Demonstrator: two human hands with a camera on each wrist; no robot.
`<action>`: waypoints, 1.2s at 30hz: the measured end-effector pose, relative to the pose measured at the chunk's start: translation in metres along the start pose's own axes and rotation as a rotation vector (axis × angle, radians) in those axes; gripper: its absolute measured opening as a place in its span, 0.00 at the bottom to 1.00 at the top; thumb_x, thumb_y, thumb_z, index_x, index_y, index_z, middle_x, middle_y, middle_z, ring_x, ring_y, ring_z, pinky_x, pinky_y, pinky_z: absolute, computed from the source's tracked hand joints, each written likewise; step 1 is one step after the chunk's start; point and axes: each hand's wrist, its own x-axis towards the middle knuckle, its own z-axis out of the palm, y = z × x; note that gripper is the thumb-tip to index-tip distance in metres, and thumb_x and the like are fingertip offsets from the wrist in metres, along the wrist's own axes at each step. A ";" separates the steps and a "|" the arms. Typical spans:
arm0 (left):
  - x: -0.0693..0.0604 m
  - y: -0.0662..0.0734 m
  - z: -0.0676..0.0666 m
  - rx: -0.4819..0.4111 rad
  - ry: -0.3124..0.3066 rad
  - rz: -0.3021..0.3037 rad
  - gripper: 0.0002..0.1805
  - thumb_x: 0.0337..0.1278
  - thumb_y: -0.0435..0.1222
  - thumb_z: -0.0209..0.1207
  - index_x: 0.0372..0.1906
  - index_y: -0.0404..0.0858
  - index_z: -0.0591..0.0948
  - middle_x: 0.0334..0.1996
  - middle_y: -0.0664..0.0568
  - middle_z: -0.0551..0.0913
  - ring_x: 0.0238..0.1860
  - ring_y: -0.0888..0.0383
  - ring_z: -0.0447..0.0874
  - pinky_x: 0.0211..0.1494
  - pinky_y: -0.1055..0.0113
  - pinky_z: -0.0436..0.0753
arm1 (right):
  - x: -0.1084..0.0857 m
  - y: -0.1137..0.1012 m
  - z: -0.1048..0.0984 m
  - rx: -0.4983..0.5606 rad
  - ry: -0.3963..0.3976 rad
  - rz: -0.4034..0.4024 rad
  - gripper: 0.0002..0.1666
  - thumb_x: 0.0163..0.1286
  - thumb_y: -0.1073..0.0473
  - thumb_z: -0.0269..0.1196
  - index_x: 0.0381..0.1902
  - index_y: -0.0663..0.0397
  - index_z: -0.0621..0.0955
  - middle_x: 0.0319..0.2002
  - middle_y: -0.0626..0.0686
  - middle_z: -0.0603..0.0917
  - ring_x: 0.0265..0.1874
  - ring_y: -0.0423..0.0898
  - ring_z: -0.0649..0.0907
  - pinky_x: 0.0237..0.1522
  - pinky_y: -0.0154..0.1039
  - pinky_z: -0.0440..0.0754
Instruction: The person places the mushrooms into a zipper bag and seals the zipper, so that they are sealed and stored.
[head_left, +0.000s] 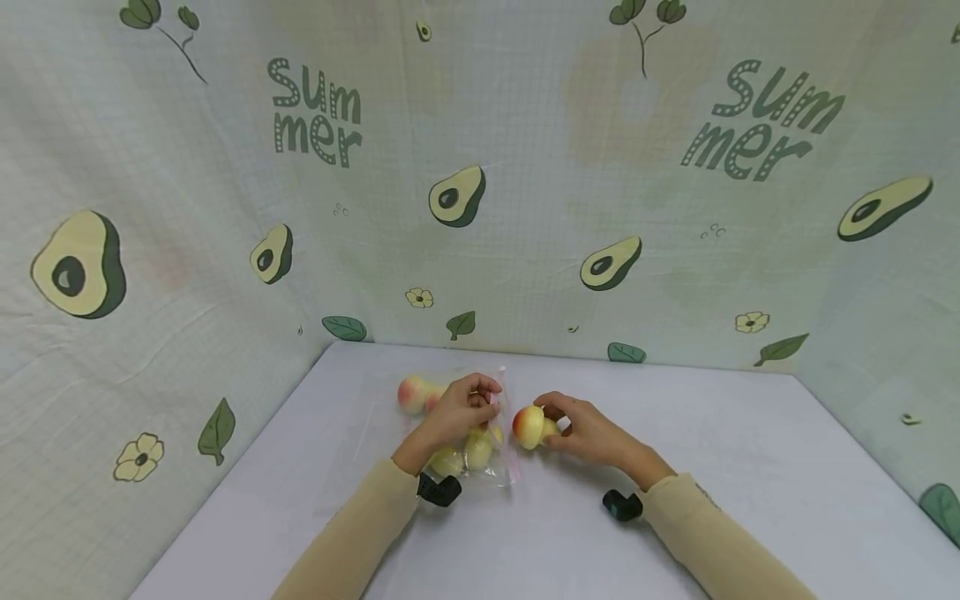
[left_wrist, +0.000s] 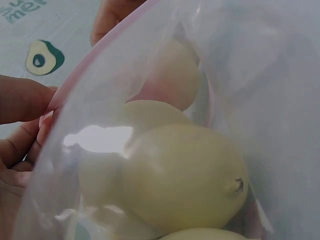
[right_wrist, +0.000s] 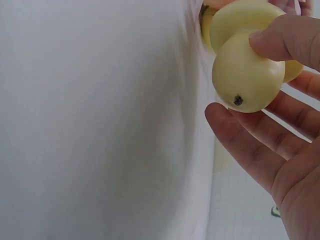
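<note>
A clear zip bag [head_left: 375, 450] with a pink closure strip lies on the table, holding several yellow and reddish apple-like fruits [left_wrist: 185, 177]. My left hand [head_left: 459, 410] pinches the pink strip at the bag's mouth between thumb and fingers. Just right of the mouth, my right hand [head_left: 592, 429] grips yellow fruits, one with a red-blushed side [head_left: 527, 427]. In the right wrist view, the thumb presses on a pale yellow fruit [right_wrist: 247, 75] with a dark blossom end, and the fingers lie beneath. How many fruits this hand holds, I cannot tell exactly.
The white table [head_left: 637, 550] runs back to a cloth backdrop [head_left: 525, 125] printed with avocados and leaves. Cloth also hangs at the left and right sides. A small black camera sits at each wrist.
</note>
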 end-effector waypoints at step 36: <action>-0.011 0.029 0.001 -0.025 -0.026 0.005 0.13 0.55 0.19 0.55 0.46 0.24 0.73 0.31 0.42 0.73 0.27 0.57 0.72 0.30 0.66 0.76 | 0.026 -0.024 0.016 0.065 -0.127 -0.022 0.26 0.60 0.66 0.65 0.57 0.51 0.74 0.48 0.49 0.80 0.48 0.46 0.79 0.44 0.43 0.82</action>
